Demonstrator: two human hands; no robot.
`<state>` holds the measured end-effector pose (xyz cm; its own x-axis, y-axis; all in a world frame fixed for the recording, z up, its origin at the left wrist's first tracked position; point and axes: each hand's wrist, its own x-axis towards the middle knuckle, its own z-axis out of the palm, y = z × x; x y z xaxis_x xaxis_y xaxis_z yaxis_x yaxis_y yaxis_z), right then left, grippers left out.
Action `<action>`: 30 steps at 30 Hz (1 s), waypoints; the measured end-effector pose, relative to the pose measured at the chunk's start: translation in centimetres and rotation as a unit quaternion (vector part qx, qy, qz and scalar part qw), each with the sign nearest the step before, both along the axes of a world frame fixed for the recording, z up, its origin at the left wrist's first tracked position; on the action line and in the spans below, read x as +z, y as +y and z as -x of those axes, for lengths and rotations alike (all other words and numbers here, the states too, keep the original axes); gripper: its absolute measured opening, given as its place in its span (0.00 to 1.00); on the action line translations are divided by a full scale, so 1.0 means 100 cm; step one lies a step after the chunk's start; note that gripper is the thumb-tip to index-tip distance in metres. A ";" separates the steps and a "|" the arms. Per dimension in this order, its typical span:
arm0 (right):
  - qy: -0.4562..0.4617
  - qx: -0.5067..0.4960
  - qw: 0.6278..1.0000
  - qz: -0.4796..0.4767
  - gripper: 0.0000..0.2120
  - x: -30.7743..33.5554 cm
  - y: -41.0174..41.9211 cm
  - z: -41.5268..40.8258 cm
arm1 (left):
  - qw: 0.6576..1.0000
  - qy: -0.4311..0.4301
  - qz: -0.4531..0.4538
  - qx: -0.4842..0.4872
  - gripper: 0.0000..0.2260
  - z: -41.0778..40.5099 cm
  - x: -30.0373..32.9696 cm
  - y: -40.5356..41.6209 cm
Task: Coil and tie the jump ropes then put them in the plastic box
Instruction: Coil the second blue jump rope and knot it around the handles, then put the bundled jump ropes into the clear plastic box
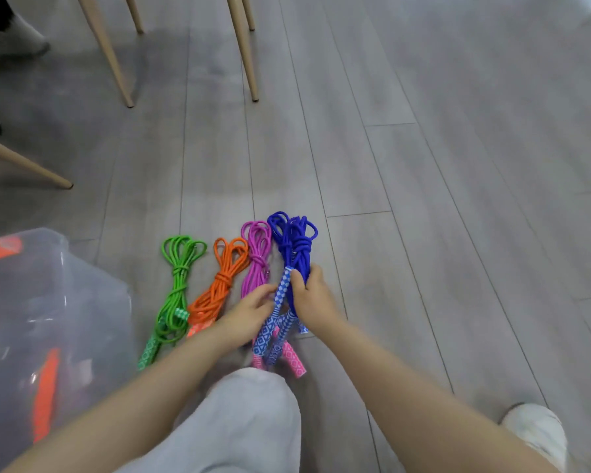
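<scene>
Several coiled, tied jump ropes lie side by side on the grey floor: green (177, 281), orange (223, 278), magenta (257, 257) and blue (296, 244). My right hand (309, 300) is shut on the blue rope just below its knot, beside a blue patterned handle (282, 290). My left hand (249, 314) rests with fingers spread over the lower part of the magenta rope, touching the blue handle. More blue and pink handles (292, 358) stick out beneath my hands. The clear plastic box (52, 302) with orange latches stands at the left.
My bent knee in grey trousers (249, 421) fills the bottom centre and a white shoe (534, 431) sits at bottom right. Wooden chair legs (244, 49) stand at the back; another leg (24, 163) angles in from the left. Someone's shoe (11, 37) is top left.
</scene>
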<state>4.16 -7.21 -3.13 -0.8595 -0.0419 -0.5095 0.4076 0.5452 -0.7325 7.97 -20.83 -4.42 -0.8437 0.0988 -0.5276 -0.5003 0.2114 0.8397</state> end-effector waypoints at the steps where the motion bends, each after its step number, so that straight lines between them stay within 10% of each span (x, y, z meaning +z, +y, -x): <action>1: -0.005 -0.003 1.000 0.003 0.10 -0.009 -0.004 0.001 | 1.000 0.010 0.015 -0.003 0.11 -0.003 -0.009 0.000; 6: -0.003 0.051 0.999 -0.011 0.29 -0.047 -0.018 0.003 | 0.989 0.063 0.133 0.013 0.17 -0.011 -0.054 -0.011; 12: 0.033 0.150 0.985 -0.080 0.11 -0.082 -0.011 0.004 | 0.950 0.093 0.286 -0.086 0.26 -0.015 -0.075 -0.022; 18: 0.056 0.320 0.929 -0.177 0.21 -0.078 -0.005 0.004 | 0.869 0.055 0.433 -0.234 0.31 -0.011 -0.074 -0.026; 30: 0.178 0.404 0.857 -0.265 0.31 0.030 0.009 0.024 | 0.881 0.086 0.461 -0.069 0.25 -0.014 0.013 -0.065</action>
<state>1.77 -6.31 -0.14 -0.7642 -0.5403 -0.3522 -0.4577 0.8390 -0.2941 9.37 -27.30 -3.08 -0.9323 -0.1974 -0.3031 -0.2994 0.8913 0.3404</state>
